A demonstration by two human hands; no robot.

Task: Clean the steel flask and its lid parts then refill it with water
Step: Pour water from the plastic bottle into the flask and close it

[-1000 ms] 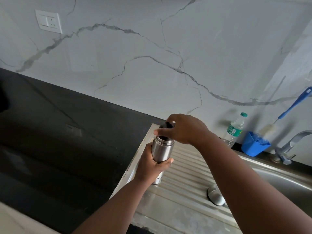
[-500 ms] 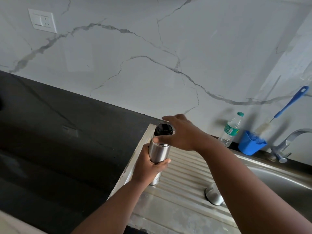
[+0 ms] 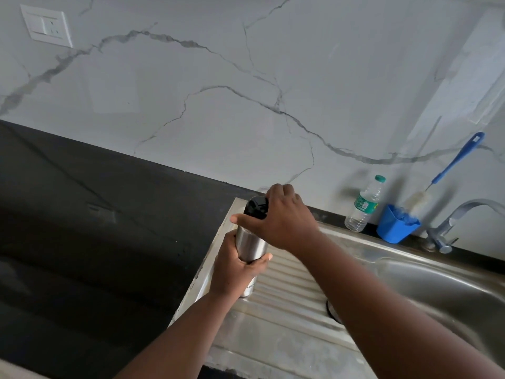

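Little lettering is showing. Low on the steel flask (image 3: pixel 250 246), just below the left hand (image 3: pixel 234 269) that is gripping its body, dark capital letters are running up the side; only "MI" and part of a third letter are peeking out, the rest being covered by the hand. The plastic water bottle (image 3: pixel 364 204), standing at the back edge of the sink (image 3: pixel 410 258), is wearing a green label whose print is too small to read.
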